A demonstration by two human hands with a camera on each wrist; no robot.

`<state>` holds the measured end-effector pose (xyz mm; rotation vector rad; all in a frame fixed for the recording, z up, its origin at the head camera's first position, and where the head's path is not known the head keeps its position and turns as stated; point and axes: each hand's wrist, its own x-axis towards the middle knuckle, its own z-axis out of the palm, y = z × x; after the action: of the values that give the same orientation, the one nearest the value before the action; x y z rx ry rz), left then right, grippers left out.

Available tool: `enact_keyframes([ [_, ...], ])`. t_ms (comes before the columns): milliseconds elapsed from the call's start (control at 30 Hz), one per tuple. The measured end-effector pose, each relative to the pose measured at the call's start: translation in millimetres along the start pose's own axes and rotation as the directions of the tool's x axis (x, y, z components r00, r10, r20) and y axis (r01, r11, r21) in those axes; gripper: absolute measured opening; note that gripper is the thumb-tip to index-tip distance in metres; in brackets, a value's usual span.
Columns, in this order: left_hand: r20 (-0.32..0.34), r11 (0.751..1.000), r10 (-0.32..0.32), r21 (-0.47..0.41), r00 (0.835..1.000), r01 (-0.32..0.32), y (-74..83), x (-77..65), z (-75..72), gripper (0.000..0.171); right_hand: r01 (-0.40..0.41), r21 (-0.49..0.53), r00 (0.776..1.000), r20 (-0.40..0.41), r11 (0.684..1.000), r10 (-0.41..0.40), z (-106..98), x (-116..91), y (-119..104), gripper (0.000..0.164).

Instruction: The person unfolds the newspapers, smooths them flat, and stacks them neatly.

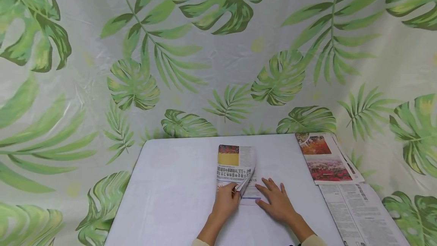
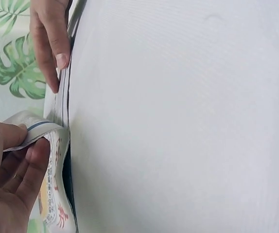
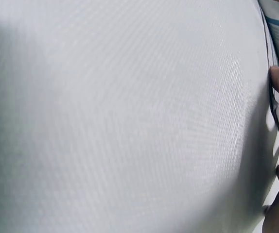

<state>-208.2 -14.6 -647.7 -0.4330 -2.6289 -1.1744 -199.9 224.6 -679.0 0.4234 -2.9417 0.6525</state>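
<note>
Pinching a curled edge (image 1: 249,182) of the folded newspaper (image 1: 228,159), the left hand (image 1: 224,199) has its thumb on top and fingers underneath, from where I stand. Just to its right, the right hand (image 1: 277,202) has its fingers spread, tips on the paper's right-hand margin. The newspaper lies between the two and reaches beyond them, flat on the white table (image 1: 177,185) apart from that raised edge. I'd judge it light and limp, quick to crease and easy to tear if tugged; its dry surface should grip well enough, though layers might slide over each other. Best to take it by the loose edge, lightly, with flat fingertips steadying the layer below. Farther out, right of the right hand, lie a colour-picture newspaper sheet (image 1: 327,158) and a text-covered sheet (image 1: 355,210); past everything hangs a leaf-patterned sheet (image 1: 227,100).
</note>
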Motion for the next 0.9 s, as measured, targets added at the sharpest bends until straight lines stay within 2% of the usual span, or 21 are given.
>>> enact_keyframes([
  [267,-0.018,0.998,-0.035,-0.056,0.999,0.034,-3.8,-1.7,-9.1,0.011,-0.002,-0.021,1.0,0.014,1.0,0.003,-4,-2,3,0.06],
  [467,-0.038,0.993,-0.067,-0.097,0.997,0.063,-10.8,-3.3,-12.2,0.012,0.01,-0.017,1.0,-0.005,1.0,-0.01,-6,-5,6,0.061],
  [900,-0.092,0.982,-0.087,-0.176,0.992,0.07,-15.1,-4.9,-31.0,0.026,-0.002,-0.013,1.0,0.025,1.0,0.003,-13,-8,7,0.061],
])
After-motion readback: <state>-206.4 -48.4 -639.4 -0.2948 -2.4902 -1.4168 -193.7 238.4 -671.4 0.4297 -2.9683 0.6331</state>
